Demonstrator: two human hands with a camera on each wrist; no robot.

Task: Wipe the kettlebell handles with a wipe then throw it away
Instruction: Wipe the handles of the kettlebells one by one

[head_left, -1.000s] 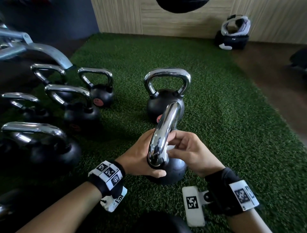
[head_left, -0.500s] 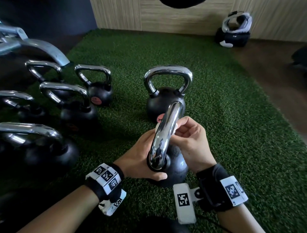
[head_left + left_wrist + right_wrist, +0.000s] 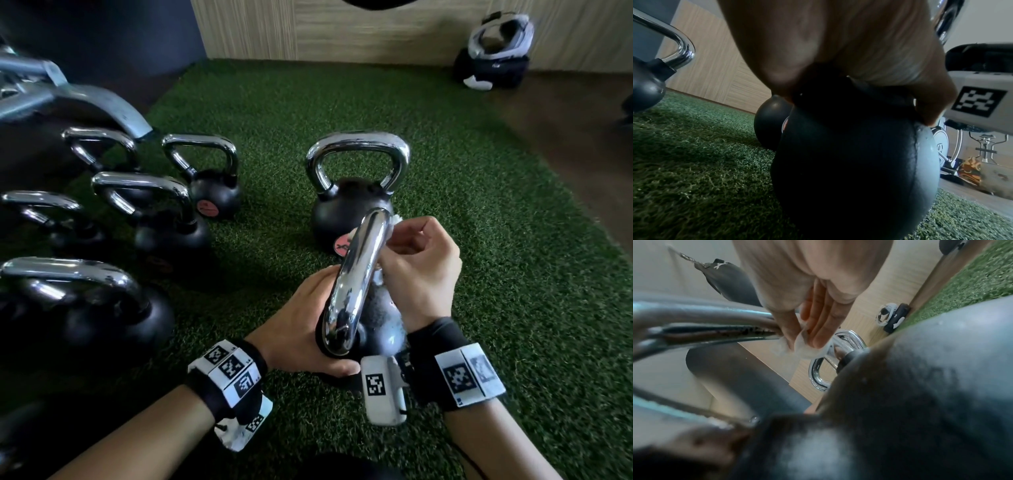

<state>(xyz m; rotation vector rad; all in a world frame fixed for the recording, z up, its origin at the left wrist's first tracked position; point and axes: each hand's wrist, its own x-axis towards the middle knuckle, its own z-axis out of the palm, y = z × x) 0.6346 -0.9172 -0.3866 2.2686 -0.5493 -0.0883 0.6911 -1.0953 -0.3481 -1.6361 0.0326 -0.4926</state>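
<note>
The nearest kettlebell (image 3: 373, 329) sits on the green artificial turf (image 3: 496, 274) at about 6 o'clock, a round matte-black ball with a faint seam down its side and a thick, mirror-bright chrome handle (image 3: 359, 274) looping over it.

The left hand (image 3: 301, 329) cups the ball near the base of the handle, fingers curled round the dark body and the thumb lying across its near side.

The right hand (image 3: 419, 270) has its fingers curled round the far part of the handle, pinching a thin, crumpled white wipe (image 3: 807, 345) against the chrome; the right wrist view shows the damp-looking sheet bunched under the fingertips (image 3: 818, 337).

Just beyond, at 12 o'clock, stands a second kettlebell (image 3: 352, 209), same black ball and squared chrome loop, with a red round label low on its face. At 9 to 10 o'clock more kettlebells (image 3: 164, 219) cluster in rows, handles gleaming. A wood-grain wall panel (image 3: 376, 31) backs the turf, and a white-and-black headset (image 3: 493, 51) rests on the floor at 1 o'clock.
</note>
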